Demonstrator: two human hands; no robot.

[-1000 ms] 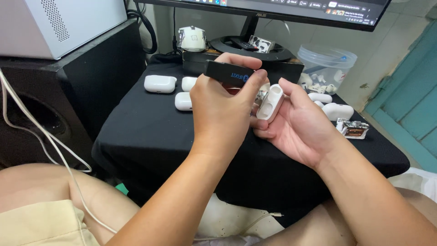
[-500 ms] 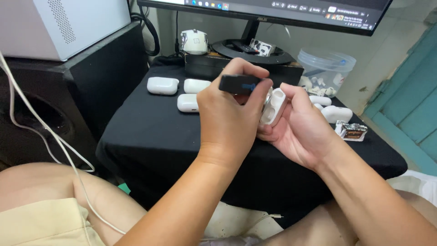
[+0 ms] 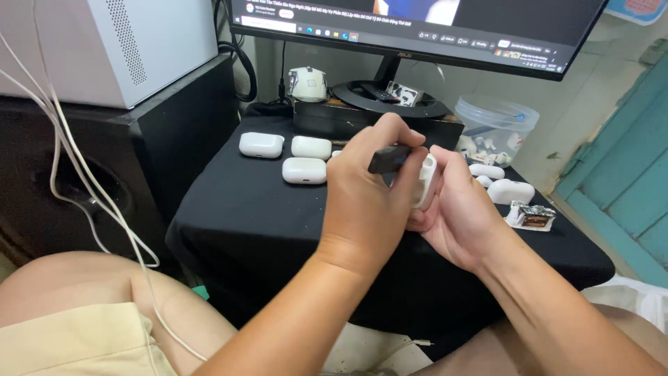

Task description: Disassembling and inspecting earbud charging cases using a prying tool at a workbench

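Tilted end-on: black tool (image 3: 390,159) | left hand (image 3: 369,202) pinching | right hand (image 3: 456,216) cupping white case (image 3: 425,179)

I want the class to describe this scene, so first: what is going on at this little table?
A person sits at a black cloth-covered table. Their left hand pinches a small flat black tool against a white plastic earbud case cradled in the right hand. Three more white cases lie on the cloth to the left, others to the right, near a clear plastic tub beneath the monitor.
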